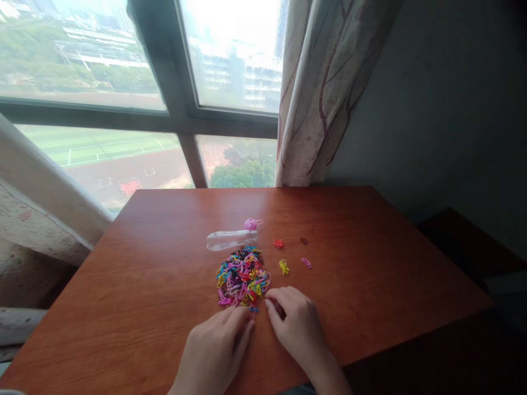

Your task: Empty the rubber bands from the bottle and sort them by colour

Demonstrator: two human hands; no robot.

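Note:
A heap of small colourful rubber bands (242, 277) lies in the middle of a wooden table (370, 263). My left hand (218, 348) rests at the heap's near edge, fingers curled together, fingertips touching a blue band (254, 309). My right hand (294, 323) sits just to its right, fingers bent inward at the same spot. Small separate groups lie beyond: red bands (279, 243), yellow bands (284, 267), a pink band (306, 263) and a dark band (303, 240). An empty clear plastic bottle (230, 240) lies on its side behind the heap, its pink cap (251, 224) beside it.
The table stands against a large window (135, 109) with a patterned curtain (325, 93) at the right. A dark wall and a low dark piece of furniture (465, 247) are to the right. A pale fabric edge (37, 219) shows at the left.

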